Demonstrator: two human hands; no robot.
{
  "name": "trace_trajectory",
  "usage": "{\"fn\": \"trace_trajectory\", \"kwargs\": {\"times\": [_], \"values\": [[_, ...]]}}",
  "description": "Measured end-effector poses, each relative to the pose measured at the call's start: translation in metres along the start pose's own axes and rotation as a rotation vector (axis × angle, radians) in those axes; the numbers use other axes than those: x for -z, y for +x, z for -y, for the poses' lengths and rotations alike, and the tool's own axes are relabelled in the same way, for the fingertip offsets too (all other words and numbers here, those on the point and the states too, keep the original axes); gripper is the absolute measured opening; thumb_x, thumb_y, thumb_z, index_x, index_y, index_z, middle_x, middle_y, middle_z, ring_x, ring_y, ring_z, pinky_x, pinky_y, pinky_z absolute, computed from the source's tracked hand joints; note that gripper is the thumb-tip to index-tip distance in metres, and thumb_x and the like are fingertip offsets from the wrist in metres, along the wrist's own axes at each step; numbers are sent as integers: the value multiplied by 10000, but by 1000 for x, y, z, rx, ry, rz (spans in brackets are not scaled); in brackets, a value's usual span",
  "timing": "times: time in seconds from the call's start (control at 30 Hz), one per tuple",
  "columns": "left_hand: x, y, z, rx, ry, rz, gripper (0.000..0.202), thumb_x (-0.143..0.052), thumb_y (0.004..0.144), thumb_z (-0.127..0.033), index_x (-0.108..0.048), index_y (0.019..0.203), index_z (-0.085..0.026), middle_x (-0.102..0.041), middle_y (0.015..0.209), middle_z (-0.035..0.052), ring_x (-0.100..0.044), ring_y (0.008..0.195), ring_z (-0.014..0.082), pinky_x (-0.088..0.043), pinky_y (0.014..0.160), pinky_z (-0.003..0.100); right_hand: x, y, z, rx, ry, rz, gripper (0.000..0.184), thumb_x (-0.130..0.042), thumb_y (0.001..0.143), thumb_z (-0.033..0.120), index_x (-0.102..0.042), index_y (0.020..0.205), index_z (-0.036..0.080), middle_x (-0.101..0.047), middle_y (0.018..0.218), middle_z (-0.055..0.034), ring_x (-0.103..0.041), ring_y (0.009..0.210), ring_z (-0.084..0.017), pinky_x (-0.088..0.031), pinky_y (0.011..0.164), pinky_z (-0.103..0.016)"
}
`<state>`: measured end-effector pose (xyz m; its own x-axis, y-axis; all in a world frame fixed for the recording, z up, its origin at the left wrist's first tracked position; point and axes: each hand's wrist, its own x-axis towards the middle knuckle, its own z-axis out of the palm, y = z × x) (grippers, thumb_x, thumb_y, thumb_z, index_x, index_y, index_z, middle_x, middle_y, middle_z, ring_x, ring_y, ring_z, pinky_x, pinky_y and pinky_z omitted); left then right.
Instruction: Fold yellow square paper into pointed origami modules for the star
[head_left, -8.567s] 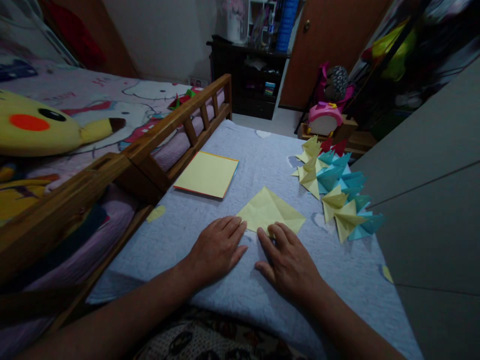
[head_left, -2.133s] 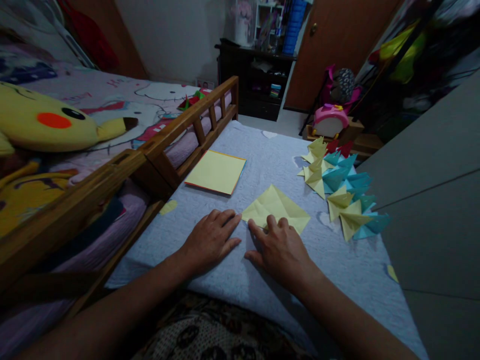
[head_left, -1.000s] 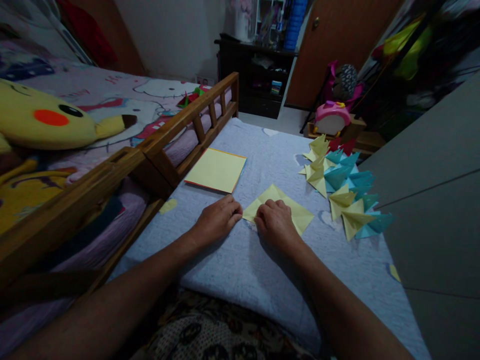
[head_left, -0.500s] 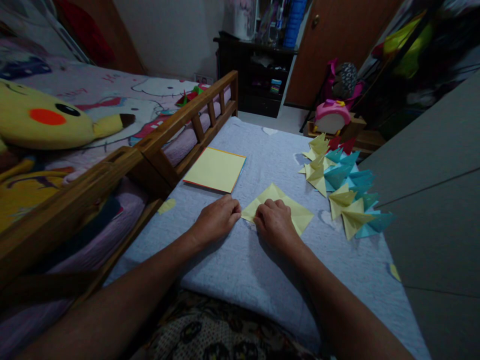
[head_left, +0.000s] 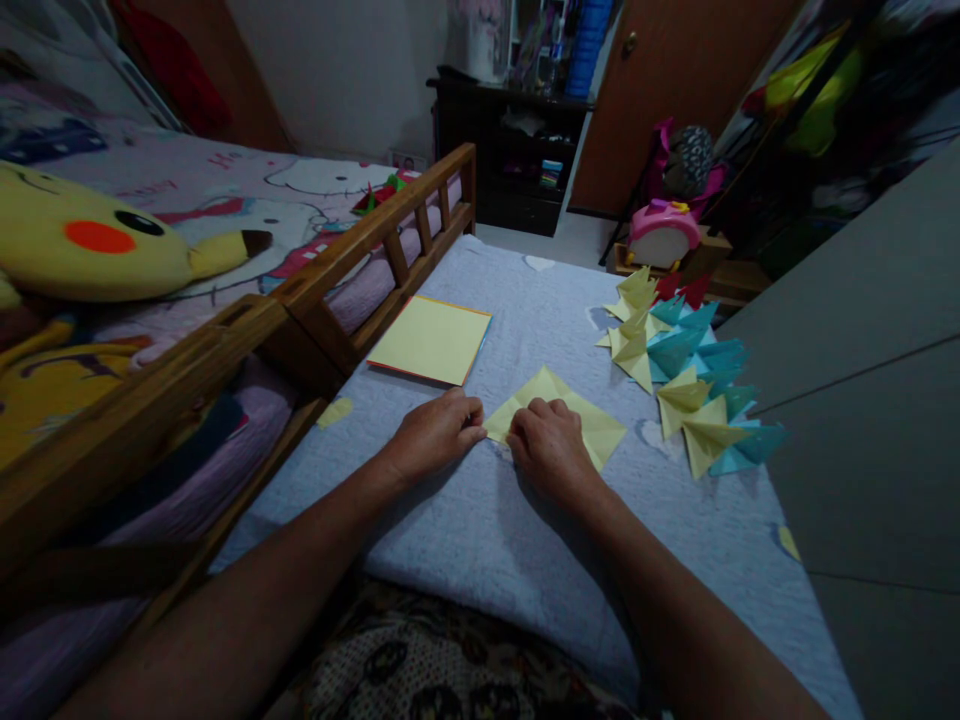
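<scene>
A creased yellow paper square point(head_left: 577, 410) lies like a diamond on the pale blue quilt point(head_left: 525, 560). My left hand point(head_left: 433, 436) rests on the quilt at the paper's left corner, fingers curled and pinching that corner. My right hand point(head_left: 550, 445) lies on the near part of the paper, fingers curled under and pressing on it. Both forearms reach in from the bottom of the view.
A stack of yellow paper sheets point(head_left: 431, 339) lies further back on the left. Several folded yellow and blue paper pieces point(head_left: 686, 370) lie in a row on the right. A wooden bed rail point(head_left: 285, 300) runs along the left, with a yellow plush toy point(head_left: 90, 245) behind. A grey panel point(head_left: 870, 400) stands at the right.
Both hands moved forward from lying flat in front of the paper to curling on its near corner. In the last half second they barely shifted.
</scene>
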<state>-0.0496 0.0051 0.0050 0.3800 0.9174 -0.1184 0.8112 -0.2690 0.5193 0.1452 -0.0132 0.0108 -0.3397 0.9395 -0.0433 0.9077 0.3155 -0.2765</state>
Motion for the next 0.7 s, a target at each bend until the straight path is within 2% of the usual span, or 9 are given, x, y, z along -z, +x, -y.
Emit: {"fn": "trace_trajectory", "kwargs": {"times": [0.3, 0.4, 0.47, 0.57, 0.63, 0.7], "values": [[7, 3, -5, 65, -89, 38, 64, -599, 824, -197, -589, 761, -204, -637, 771, 20, -575, 742, 194, -384, 655, 298, 1, -1, 1, 3, 1, 10, 145, -554, 960, 268, -673, 913, 199, -651, 992, -75, -509, 979, -251, -293, 785, -365], [5, -1, -5, 69, -96, -7, 49, -588, 841, -195, -586, 794, -206, -642, 782, 16, -588, 752, 198, -402, 678, 306, 3, -1, 2, 3, -5, 12, 140, -555, 959, 264, -673, 919, 201, -651, 995, -76, -512, 981, -250, -295, 787, -367], [1, -7, -4, 46, -97, -72, 41, -561, 868, -188, -596, 870, -209, -643, 830, 19, -596, 787, 200, -429, 723, 314, 3, -1, 2, 3, -9, 15, 135, -558, 959, 268, -672, 926, 204, -650, 1003, -77, -510, 984, -249, -296, 787, -368], [-6, -21, 0, -34, -98, -159, 187, -494, 931, -186, -601, 1083, -210, -626, 968, 41, -599, 886, 198, -465, 812, 327, 3, -1, 1, 2, -14, 19, 140, -553, 963, 275, -672, 937, 205, -649, 1013, -80, -505, 994, -250, -297, 791, -368], [-9, -33, 2, -155, -29, -155, 293, -434, 987, -214, -577, 1242, -223, -605, 1072, 66, -578, 975, 207, -467, 869, 340, 2, -1, 1, 8, -13, 12, 149, -548, 967, 281, -672, 935, 205, -648, 1010, -78, -504, 994, -250, -298, 794, -370], [-12, -43, 3, -240, 144, -104, 342, -432, 1007, -255, -557, 1325, -251, -589, 1058, 71, -547, 978, 231, -459, 871, 365, 2, 0, 1, 14, -10, 2, 158, -544, 971, 286, -672, 928, 206, -648, 1005, -74, -506, 992, -250, -300, 794, -371]]}}
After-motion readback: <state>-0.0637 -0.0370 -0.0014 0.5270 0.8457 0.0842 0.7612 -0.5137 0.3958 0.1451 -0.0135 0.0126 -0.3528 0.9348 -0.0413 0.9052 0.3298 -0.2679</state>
